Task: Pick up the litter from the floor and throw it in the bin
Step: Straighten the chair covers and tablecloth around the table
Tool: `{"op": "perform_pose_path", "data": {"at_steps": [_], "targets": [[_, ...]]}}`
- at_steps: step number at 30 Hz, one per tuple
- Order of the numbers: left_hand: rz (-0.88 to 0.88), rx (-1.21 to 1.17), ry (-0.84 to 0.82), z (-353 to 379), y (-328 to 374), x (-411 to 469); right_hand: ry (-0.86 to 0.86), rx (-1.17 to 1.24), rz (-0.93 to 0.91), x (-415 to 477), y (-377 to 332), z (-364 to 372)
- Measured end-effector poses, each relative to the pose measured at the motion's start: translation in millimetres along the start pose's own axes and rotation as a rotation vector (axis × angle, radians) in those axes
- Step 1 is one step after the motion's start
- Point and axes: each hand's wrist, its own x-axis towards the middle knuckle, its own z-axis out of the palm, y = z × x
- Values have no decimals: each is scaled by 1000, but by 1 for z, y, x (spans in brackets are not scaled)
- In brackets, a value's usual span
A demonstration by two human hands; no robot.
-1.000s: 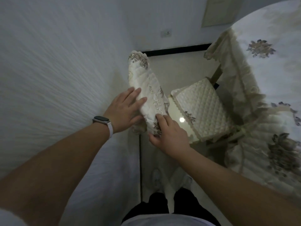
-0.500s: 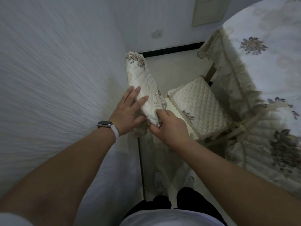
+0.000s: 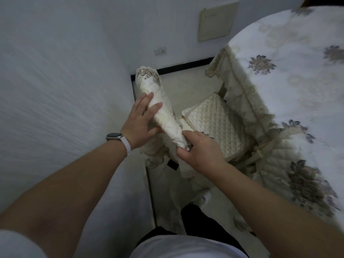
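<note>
A chair stands between the wall and the table, its backrest wrapped in a cream quilted cover (image 3: 158,94) with a brown floral pattern at the top. My left hand (image 3: 141,120) lies flat against the left side of that cover, fingers spread. My right hand (image 3: 201,151) pinches the cover's lower edge between thumb and fingers. The chair's quilted seat cushion (image 3: 214,125) shows just right of my hands. No litter and no bin are visible.
A white textured wall (image 3: 65,90) runs close on the left. A round table with a floral quilted cloth (image 3: 297,81) fills the right side. Pale floor (image 3: 186,86) with a black skirting lies beyond the chair. My feet stand below.
The view has shifted slightly, so the chair sits lower and further right in the picture. My left hand slid up the cover; my right hand keeps hold of the lower edge.
</note>
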Motion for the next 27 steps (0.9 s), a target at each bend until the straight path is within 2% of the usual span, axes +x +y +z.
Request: {"op": "perform_pose_path", "data": {"at_steps": [4,8,13,20,24,27], "targets": [[80,-6,-12,5,2,45,44,-33,2,18,18,-28],[151,-15,9,13,17,84,11,-36,19,33,41,-59],[293,-42,41,22,27,112,81,-62,-32,32,59,-78],[334,-68,74,27,49,143,139,-127,26,39,66,-103],[350,-83,103,30,65,164,101,-242,86,55,66,-114],[360,-106,109,36,72,182,134,-351,103,74,67,-118]]}}
